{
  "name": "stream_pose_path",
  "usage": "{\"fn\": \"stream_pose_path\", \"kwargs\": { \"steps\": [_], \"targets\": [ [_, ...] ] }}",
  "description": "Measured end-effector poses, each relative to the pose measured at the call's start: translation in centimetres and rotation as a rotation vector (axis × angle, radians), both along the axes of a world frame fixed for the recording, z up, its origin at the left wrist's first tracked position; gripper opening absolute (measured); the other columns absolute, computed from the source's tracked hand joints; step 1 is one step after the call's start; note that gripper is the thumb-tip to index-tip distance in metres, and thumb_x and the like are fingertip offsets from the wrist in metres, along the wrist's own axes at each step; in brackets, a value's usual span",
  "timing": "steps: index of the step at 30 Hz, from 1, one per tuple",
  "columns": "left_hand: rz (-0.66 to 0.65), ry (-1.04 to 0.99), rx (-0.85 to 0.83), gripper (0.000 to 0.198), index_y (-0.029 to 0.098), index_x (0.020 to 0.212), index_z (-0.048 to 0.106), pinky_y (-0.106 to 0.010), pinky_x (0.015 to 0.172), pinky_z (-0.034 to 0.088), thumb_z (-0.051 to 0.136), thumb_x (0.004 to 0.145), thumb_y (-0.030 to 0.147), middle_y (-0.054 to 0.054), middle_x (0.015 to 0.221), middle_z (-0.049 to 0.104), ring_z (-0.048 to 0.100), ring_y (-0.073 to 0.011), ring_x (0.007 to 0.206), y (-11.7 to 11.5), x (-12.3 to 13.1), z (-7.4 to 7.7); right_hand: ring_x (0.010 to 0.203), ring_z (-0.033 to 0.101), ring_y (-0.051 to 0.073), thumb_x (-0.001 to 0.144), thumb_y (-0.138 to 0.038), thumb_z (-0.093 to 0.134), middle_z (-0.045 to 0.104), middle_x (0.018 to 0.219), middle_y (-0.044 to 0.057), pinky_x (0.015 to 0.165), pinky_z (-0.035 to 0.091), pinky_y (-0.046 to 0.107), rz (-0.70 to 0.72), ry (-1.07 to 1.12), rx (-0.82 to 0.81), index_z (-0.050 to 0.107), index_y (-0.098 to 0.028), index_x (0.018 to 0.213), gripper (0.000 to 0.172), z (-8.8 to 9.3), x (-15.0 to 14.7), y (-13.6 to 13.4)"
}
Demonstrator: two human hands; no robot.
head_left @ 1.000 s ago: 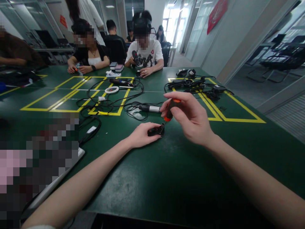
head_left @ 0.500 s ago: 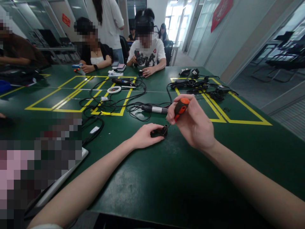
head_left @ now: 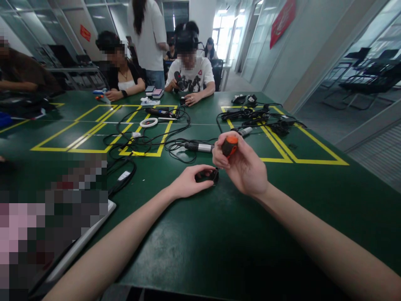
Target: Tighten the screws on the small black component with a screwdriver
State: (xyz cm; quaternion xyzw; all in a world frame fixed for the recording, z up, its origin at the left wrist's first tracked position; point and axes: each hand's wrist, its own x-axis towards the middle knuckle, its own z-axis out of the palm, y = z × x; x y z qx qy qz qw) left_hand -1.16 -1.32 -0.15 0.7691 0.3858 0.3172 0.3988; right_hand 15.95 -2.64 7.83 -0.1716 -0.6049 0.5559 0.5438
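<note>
Screwdrvr [head_left: 230, 146] in R hand [head_left: 248, 170]: axis tilted, tip dn-L

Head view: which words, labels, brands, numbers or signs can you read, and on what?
None can be read.
Red banner, right: marks too blurred.
Red sign, left: too blurred.
White cable tag: any print too small.
Printed white shirt: no legible words.
Screwdriver: no lettering discernible.

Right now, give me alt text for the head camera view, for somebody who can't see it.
A person's left hand holds a small black part at a green table, while the right hand grips an orange-and-black screwdriver pointed down toward it. Beyond the hands lie black cables and yellow tape outlines, with other people seated opposite.
</note>
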Motion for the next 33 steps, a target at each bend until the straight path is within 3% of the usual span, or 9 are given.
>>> {"fn": "stream_pose_path", "kwargs": {
  "steps": [5,11,14,18,21,23,28,30,33],
  "targets": [
    [0.062,-0.124,-0.054,0.035,0.015,0.121,0.073,-0.032,0.089,0.056,0.068,0.09,0.03,-0.01,0.116,0.079,0.072,-0.0225,0.106,0.1,-0.3,0.2,0.055,0.033,0.016,0.102,-0.053,0.048,0.039,0.061,-0.004,0.054,0.031,0.031,0.002,0.022,-0.001,0.057,-0.026,0.094,0.03,-0.1,-0.1,0.1],
    [0.17,-0.27,0.013,0.034,0.017,0.116,0.074,-0.037,0.1,0.056,0.064,0.094,0.041,-0.01,0.118,0.079,0.073,-0.0249,0.112,0.6,-0.6,0.9,0.054,0.033,0.015,0.101,-0.057,0.051,0.039,0.061,-0.005,0.053,0.031,0.031,0.017,0.018,0.003,0.056,-0.026,0.095,0.032,-0.2,-0.2,0.3],
    [0.182,-0.388,0.088,0.037,0.017,0.116,0.075,-0.037,0.096,0.059,0.064,0.095,0.046,-0.01,0.117,0.08,0.074,-0.0253,0.111,0.8,-0.7,2.9,0.053,0.032,0.015,0.099,-0.062,0.052,0.039,0.061,-0.005,0.053,0.03,0.031,0.02,0.007,-0.011,0.055,-0.026,0.094,0.037,-0.1,-0.3,0.4],
    [0.076,-0.5,0.217,0.034,0.02,0.119,0.077,-0.036,0.099,0.06,0.067,0.096,0.044,-0.008,0.121,0.079,0.074,-0.0244,0.115,0.7,-0.5,7.4,0.053,0.031,0.014,0.1,-0.063,0.052,0.039,0.06,-0.006,0.052,0.029,0.03,0.016,0.04,-0.016,0.055,-0.025,0.093,0.039,-0.2,-0.5,0.5],
    [-0.023,-0.435,0.23,0.033,0.021,0.121,0.079,-0.036,0.098,0.062,0.068,0.097,0.041,-0.007,0.125,0.079,0.074,-0.0257,0.118,0.4,0.0,10.7,0.053,0.032,0.015,0.098,-0.067,0.054,0.042,0.06,-0.005,0.052,0.03,0.03,-0.007,0.048,-0.035,0.056,-0.025,0.09,0.043,-0.3,-0.6,0.5],
    [-0.105,-0.347,0.168,0.032,0.02,0.12,0.08,-0.033,0.087,0.065,0.069,0.097,0.04,-0.007,0.119,0.08,0.079,-0.0236,0.102,0.4,0.4,12.2,0.053,0.034,0.015,0.097,-0.072,0.053,0.043,0.06,-0.004,0.051,0.032,0.031,-0.034,0.035,-0.039,0.054,-0.025,0.082,0.049,-0.5,-0.7,0.5],
    [-0.237,-0.279,0.053,0.031,0.018,0.113,0.082,-0.028,0.066,0.064,0.076,0.092,0.04,-0.008,0.104,0.081,0.078,-0.0194,0.076,0.8,0.4,13.7,0.058,0.049,0.016,0.099,-0.075,0.045,0.053,0.063,-0.001,0.058,0.046,0.032,-0.091,-0.026,-0.016,0.056,-0.023,0.073,0.059,-1.2,-0.6,0.9],
    [-0.242,-0.285,0.046,0.028,0.017,0.105,0.082,-0.028,0.063,0.063,0.079,0.09,0.04,-0.008,0.1,0.081,0.077,-0.0187,0.072,1.0,0.2,13.9,0.071,0.061,0.02,0.1,-0.074,0.045,0.063,0.072,0.002,0.072,0.055,0.036,-0.133,-0.077,0.007,0.062,-0.022,0.078,0.059,-2.0,0.0,1.2],
    [-0.228,-0.32,0.046,0.022,0.015,0.088,0.076,-0.029,0.068,0.064,0.084,0.082,0.034,-0.008,0.104,0.081,0.078,-0.0192,0.079,1.3,0.2,13.8,0.099,0.071,0.024,0.104,-0.066,0.046,0.075,0.098,0.007,0.096,0.057,0.042,-0.164,-0.2,0.061,0.07,-0.02,0.1,0.052,-3.7,1.4,1.4]
  ]
}}
